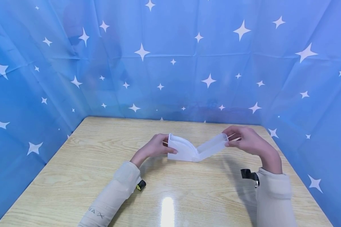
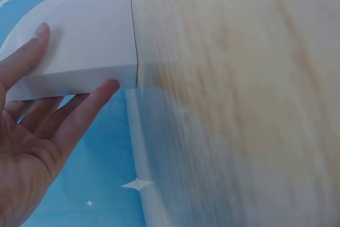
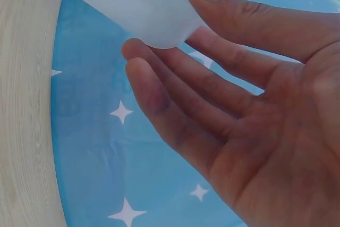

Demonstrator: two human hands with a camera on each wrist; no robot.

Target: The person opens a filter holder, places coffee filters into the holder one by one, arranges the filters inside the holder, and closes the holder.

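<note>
A white box (image 1: 181, 149) with a curved upper edge stands on the table in the head view, its hinged frosted lid (image 1: 213, 147) swung out to the right. My left hand (image 1: 156, 146) grips the box's flat left end, thumb on the near face and fingers behind. In the left wrist view the thumb lies on the box's broad white face (image 2: 90, 30) and a fingertip touches its end wall. My right hand (image 1: 245, 139) pinches the lid's raised free end between thumb and fingers. The right wrist view shows the lid's rounded end (image 3: 159, 19) between them.
The wooden table (image 1: 73, 176) has a bright light reflection near its front. A blue curtain (image 1: 170, 72) with white stars hangs behind and at both sides. Black straps (image 1: 249, 175) show at the cuffs of both pale sleeves (image 1: 273, 195).
</note>
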